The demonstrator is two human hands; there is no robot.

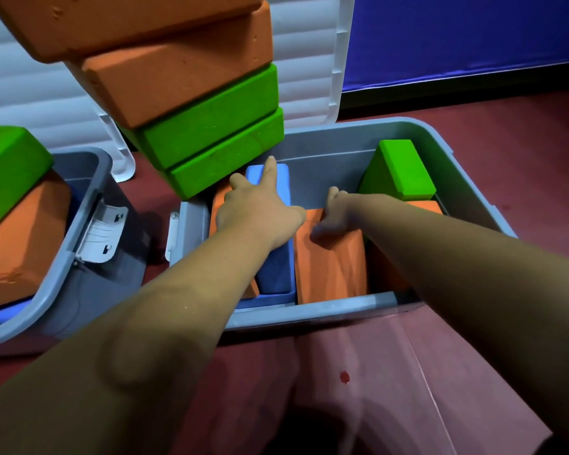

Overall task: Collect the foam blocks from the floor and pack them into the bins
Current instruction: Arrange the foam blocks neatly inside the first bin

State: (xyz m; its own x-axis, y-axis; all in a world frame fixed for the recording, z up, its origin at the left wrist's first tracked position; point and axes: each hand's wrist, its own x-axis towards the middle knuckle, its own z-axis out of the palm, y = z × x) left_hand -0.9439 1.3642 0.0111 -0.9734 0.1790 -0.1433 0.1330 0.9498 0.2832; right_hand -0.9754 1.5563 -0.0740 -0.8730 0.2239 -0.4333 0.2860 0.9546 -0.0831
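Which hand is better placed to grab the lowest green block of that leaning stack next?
Left, probably. The left hand lies open on the blue block right beside the lowest green block; the right hand is busy gripping the orange block.

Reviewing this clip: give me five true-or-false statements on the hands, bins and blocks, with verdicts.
1. Both the left hand and the right hand reach into the centre bin. True.
2. The left hand is a closed fist. False: its fingers are spread straight over the blue block.
3. A green block stands in the centre bin's far right corner. True.
4. The left bin shows only blue blocks. False: a second green block lies on top of a large orange block there.
5. The right hand grips the upright orange block. True.
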